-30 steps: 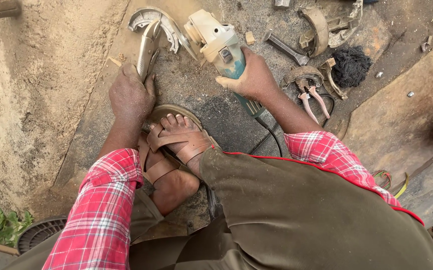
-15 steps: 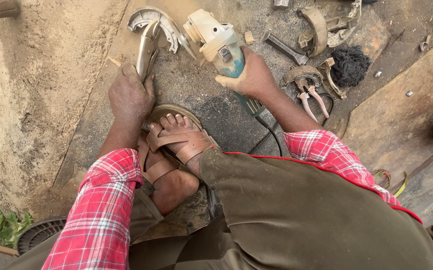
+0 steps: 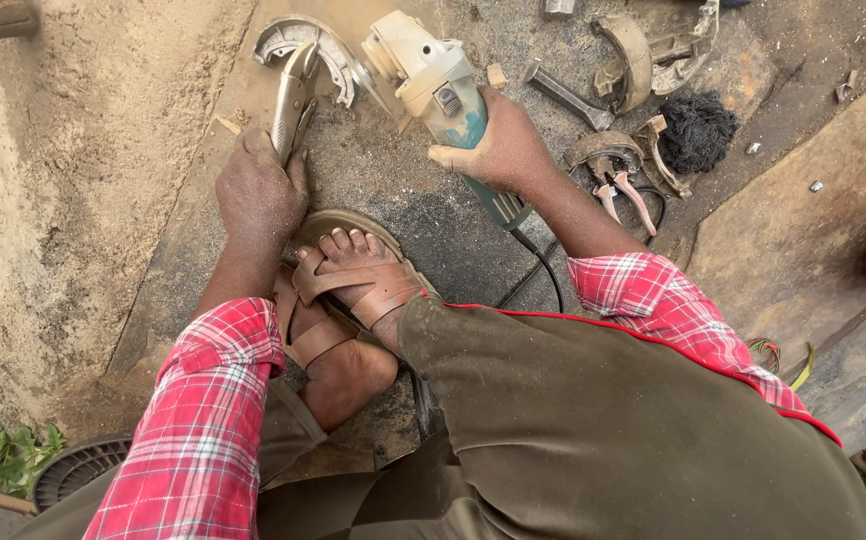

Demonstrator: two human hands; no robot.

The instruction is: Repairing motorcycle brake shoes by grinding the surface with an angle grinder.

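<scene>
Steel locking pliers (image 3: 293,100) gripped by left hand (image 3: 258,190), right hand (image 3: 498,150) fingers wrapped around angle grinder (image 3: 433,85)

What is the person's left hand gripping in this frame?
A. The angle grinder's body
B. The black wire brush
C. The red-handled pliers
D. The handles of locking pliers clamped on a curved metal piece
D: the left hand wraps the handles of the locking pliers, whose jaws clamp the curved metal piece; the right hand holds the angle grinder.
</scene>
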